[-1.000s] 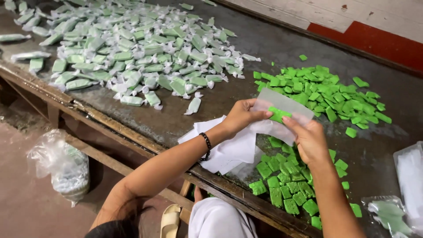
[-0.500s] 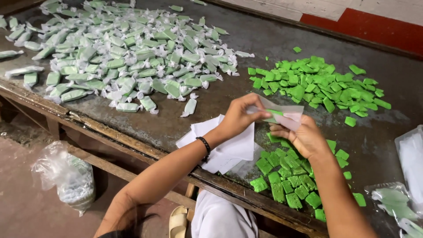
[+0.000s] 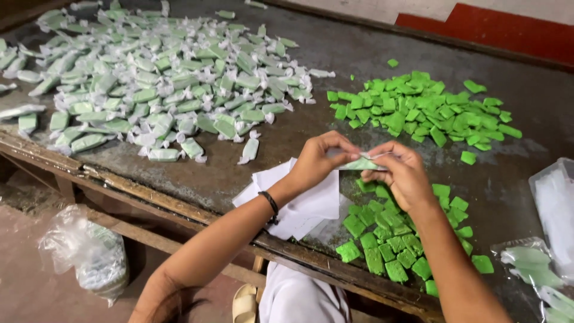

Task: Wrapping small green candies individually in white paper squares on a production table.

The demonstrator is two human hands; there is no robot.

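- Green candy piece in clear wrapper (image 3: 363, 162): it is held above the tabletop (image 3: 335, 54) between the two hands, with a loose patch of green pieces just below it.
- Left hand (image 3: 317, 160): its grip is pressed together on the left end of the wrapper, thumb and fingertips pinching it; a dark band (image 3: 270, 202) sits on the wrist.
- Right hand (image 3: 403, 173): its fingers are closed on the right end of the same wrapper, so both hands hold the one piece.
- The wrapper looks thin and see-through; whether its ends are twisted I cannot tell, as the fingers cover them.
- Stack of white paper sheets (image 3: 305, 203): it lies on the tabletop under the left wrist, reaching to the near edge.
- Unwrapped green pieces (image 3: 382, 242): one patch lies under the right forearm, and a larger heap (image 3: 424, 110) lies farther back, well apart from the hands.
- Wrapped candies (image 3: 155, 84): a broad pile spreads over the far left of the tabletop.
- Clear plastic bag (image 3: 84, 254): it sits on the floor at lower left, below the wooden edge.
- More clear plastic packaging (image 3: 550, 215) rests at the right edge.
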